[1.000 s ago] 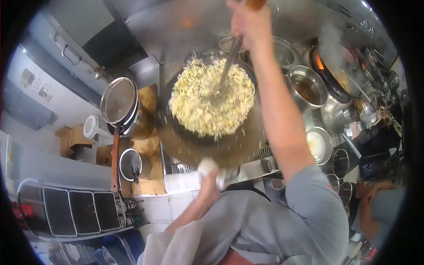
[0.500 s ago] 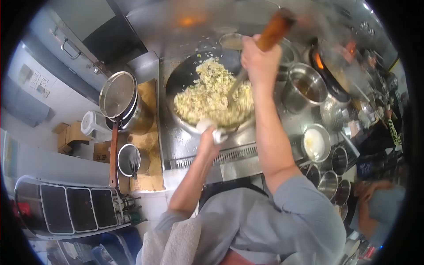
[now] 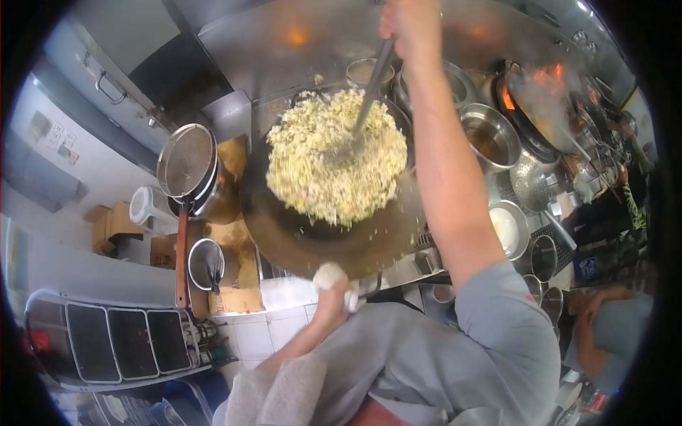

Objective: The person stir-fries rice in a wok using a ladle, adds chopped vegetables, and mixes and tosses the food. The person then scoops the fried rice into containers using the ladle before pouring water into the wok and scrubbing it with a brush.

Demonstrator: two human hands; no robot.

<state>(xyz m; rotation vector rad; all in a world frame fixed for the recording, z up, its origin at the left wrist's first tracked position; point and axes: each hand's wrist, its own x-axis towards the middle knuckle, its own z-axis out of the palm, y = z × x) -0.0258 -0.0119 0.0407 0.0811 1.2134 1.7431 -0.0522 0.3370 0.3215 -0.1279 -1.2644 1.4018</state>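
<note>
My left hand (image 3: 332, 302) is closed round a white cloth (image 3: 330, 276) at the near rim of a large wok (image 3: 320, 248), which is pulled close to my body. Fried rice with green and yellow bits (image 3: 334, 188) fills the far part of the wok, blurred by motion, and loose grains fly about it. High in the view, my right hand (image 3: 414, 28) grips a long metal ladle (image 3: 371, 96). The ladle's bowl rests in or just over the rice. The top of its handle is out of frame.
Right of the wok stand a metal pot of brown liquid (image 3: 490, 136), a bowl of white contents (image 3: 506, 228) and a second steaming wok (image 3: 543, 106) beside flames. A strainer (image 3: 186, 162) lies over a pot at the left. Another person's arms (image 3: 590, 319) show at the lower right.
The wok and my left hand have moved toward my body. My right hand has risen toward the top edge, the ladle now slants the same way, and the rice has spread into a rounder mass.
</note>
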